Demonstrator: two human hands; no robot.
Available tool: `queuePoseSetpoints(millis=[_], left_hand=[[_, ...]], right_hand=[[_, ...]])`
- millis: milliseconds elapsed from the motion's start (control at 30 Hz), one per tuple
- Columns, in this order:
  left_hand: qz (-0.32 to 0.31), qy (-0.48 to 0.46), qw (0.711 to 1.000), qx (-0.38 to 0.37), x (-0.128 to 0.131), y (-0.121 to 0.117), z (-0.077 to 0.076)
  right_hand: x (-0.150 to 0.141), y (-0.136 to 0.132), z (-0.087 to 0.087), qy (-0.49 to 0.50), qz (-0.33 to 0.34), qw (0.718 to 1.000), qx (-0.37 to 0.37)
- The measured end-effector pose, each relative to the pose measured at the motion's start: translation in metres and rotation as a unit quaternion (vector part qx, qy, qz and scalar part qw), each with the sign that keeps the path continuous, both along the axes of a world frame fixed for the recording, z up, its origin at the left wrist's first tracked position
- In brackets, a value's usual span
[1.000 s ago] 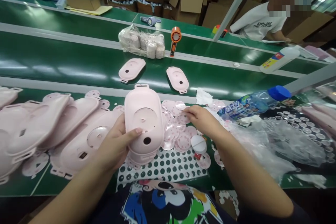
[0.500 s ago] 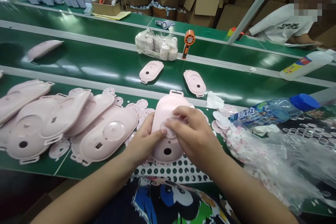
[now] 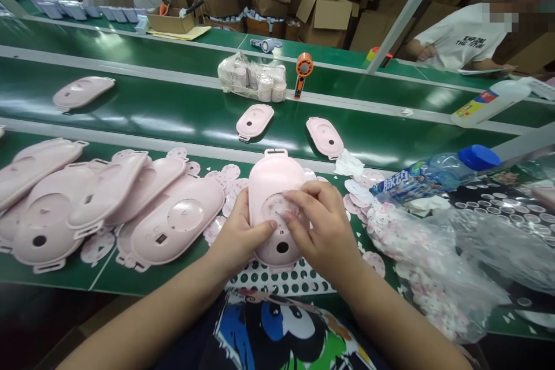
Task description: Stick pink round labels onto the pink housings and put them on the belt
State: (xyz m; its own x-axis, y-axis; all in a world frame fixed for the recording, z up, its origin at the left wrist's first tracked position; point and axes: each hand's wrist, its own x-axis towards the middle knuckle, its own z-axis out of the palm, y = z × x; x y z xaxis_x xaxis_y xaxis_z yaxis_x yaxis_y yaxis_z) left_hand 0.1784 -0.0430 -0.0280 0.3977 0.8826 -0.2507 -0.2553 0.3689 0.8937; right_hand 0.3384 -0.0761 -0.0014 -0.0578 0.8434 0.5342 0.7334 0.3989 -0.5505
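My left hand (image 3: 239, 238) grips the left side of a pink oval plastic shell (image 3: 271, 185), thumb laid across its face. My right hand (image 3: 318, 225) rests on the shell's right side, fingers curled, pressing a round patterned sticker (image 3: 274, 206) onto its circular recess. A dark hole (image 3: 282, 247) shows near the shell's lower end. Loose round stickers (image 3: 229, 173) lie on the bench around it.
A pile of pink shells (image 3: 99, 202) lies at my left. Three more shells (image 3: 255, 121) ride the green conveyor (image 3: 173, 110). A water bottle (image 3: 433, 176), clear plastic bags (image 3: 437, 254), a dotted backing sheet (image 3: 277, 280), bagged rolls (image 3: 254, 78) and an orange tape dispenser (image 3: 301, 72) lie nearby. A person (image 3: 459, 40) works across the belt.
My right hand came from the sticker pile onto the shell and now presses a sticker on its recess. The shell has been lowered toward the bench. My view shifted left.
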Motion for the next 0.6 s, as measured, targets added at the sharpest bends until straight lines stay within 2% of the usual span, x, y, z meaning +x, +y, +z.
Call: queuePoseSetpoints(millis=[200, 367, 500, 600], left_hand=[[-0.002, -0.050, 0.999, -0.010, 0.000, -0.005, -0.002], [0.024, -0.027, 0.999, -0.006, 0.000, -0.006, -0.003], [0.041, -0.032, 0.999, 0.004, 0.000, -0.005, -0.004], [0.053, -0.017, 0.998, 0.020, 0.000, -0.005, -0.004]], right_hand=[[-0.007, -0.005, 0.002, -0.007, -0.021, 1.000, 0.013], [-0.008, -0.008, -0.001, 0.020, -0.032, 0.999, -0.007], [-0.007, -0.011, -0.009, 0.093, -0.040, 0.993, -0.068], [-0.006, -0.015, -0.015, 0.177, 0.004, 0.971, -0.158]])
